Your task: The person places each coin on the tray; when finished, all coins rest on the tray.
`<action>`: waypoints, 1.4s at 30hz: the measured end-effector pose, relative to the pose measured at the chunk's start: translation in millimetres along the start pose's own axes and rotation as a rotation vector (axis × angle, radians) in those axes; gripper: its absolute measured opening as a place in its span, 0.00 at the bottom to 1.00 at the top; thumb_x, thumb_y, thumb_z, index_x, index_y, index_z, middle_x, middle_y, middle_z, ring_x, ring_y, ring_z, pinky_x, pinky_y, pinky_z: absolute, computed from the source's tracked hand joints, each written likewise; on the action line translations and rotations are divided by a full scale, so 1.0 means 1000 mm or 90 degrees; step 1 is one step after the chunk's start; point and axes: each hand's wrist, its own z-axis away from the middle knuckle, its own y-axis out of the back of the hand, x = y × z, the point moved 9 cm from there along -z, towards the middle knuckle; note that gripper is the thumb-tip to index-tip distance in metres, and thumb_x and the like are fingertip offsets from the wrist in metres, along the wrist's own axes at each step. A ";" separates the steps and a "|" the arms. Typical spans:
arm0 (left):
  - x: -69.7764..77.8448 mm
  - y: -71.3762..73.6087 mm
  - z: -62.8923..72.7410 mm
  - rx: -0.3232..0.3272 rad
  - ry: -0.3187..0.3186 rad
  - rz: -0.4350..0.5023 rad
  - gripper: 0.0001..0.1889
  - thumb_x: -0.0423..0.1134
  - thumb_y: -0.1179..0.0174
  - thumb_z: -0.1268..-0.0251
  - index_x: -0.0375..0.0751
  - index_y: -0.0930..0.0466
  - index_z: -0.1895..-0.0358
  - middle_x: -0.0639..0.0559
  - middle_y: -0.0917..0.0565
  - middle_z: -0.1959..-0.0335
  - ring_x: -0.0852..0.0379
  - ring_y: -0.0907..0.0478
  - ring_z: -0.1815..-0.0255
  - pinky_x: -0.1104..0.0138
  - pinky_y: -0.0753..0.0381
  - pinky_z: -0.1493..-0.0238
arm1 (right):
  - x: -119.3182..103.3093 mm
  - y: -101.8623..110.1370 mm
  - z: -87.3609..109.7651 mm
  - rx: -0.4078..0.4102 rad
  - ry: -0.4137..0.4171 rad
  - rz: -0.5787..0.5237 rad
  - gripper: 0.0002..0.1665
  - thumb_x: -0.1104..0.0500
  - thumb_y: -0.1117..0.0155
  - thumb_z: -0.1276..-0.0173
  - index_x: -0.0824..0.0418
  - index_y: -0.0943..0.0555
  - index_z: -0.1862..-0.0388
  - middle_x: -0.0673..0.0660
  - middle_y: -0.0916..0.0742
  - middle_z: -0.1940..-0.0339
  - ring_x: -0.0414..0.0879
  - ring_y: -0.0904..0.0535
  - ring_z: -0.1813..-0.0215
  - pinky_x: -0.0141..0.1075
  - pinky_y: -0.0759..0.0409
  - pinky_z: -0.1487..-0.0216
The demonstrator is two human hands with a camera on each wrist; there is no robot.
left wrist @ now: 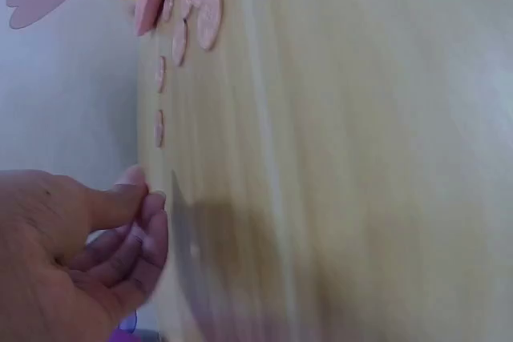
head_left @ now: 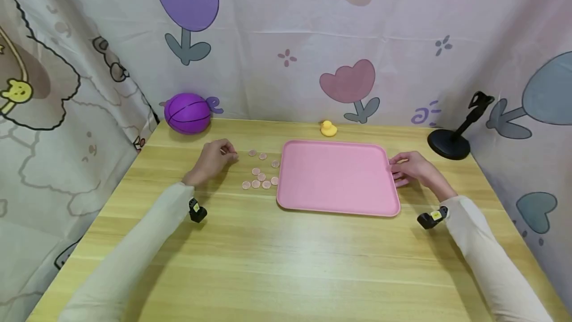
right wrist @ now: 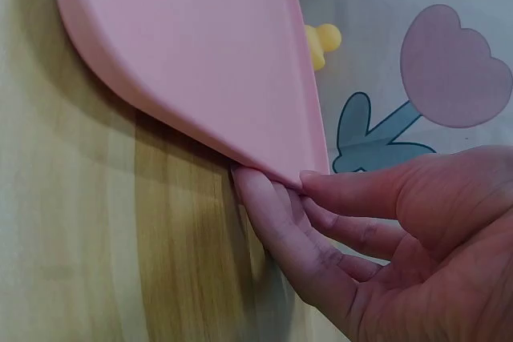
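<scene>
Several small copper-pink coins (head_left: pixel 261 177) lie on the table between my left hand and a pink rectangular tray (head_left: pixel 337 178). My left hand (head_left: pixel 213 159) is just left of the coins, low over the wood. In the left wrist view its thumb and index fingertips (left wrist: pixel 135 175) meet and the other fingers curl in; I cannot tell whether a coin is between them. My right hand (head_left: pixel 412 167) pinches the tray's right edge. In the right wrist view the thumb (right wrist: pixel 321 186) is at the rim, with the index finger at the tray's underside.
A yellow rubber duck (head_left: pixel 328 128) stands behind the tray. At the back left sits a purple ball (head_left: pixel 187 113), and at the back right a black stand (head_left: pixel 449 144) with a round base. A printed curtain (head_left: pixel 268 9) hangs along the far edge of the wooden table (head_left: pixel 286 267).
</scene>
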 end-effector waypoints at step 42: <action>0.123 -0.148 -0.078 -0.107 0.092 0.268 0.06 0.26 0.33 0.31 0.25 0.13 0.55 0.33 0.10 0.61 0.47 0.09 0.65 0.65 0.09 0.64 | -0.004 -0.002 -0.002 -0.005 0.017 0.016 0.20 0.68 0.44 0.20 0.81 0.32 0.38 0.59 0.11 0.65 0.43 0.13 0.66 0.43 0.08 0.61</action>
